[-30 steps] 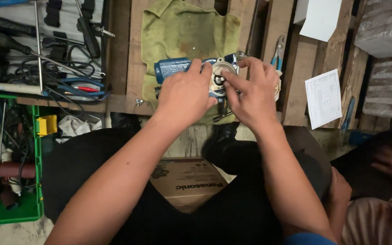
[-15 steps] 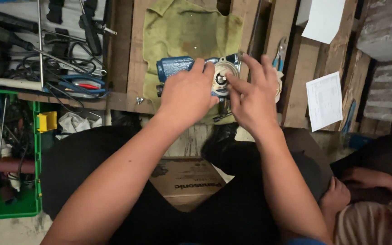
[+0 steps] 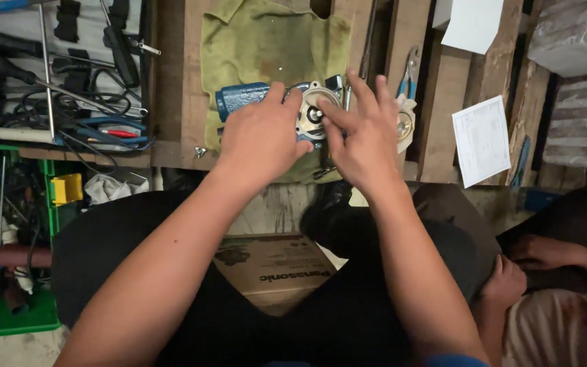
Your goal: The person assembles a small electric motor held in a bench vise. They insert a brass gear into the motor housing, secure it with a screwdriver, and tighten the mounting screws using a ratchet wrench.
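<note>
A blue power-tool body [image 3: 240, 98] with a round silver metal head [image 3: 310, 115] lies on an olive cloth [image 3: 266, 47] over wooden planks. My left hand [image 3: 261, 136] wraps over the tool's middle and holds it down. My right hand [image 3: 361, 132] rests beside the head, its fingertips pressing on the round silver face. A small round metal part [image 3: 404, 124] lies just right of my right hand.
Pliers with blue handles [image 3: 409, 75] lie on the planks. Cables, screwdrivers and cutters [image 3: 113, 129] crowd the left. A green crate [image 3: 8, 272] stands lower left. Paper sheets [image 3: 482, 139] lie right. A cardboard box [image 3: 273, 268] sits between my knees. Another person's hands [image 3: 531, 261] are lower right.
My right-hand fingers have shifted on the silver head, spreading wider over it. My left hand keeps its hold on the blue body. The other person's hands have moved slightly at the lower right.
</note>
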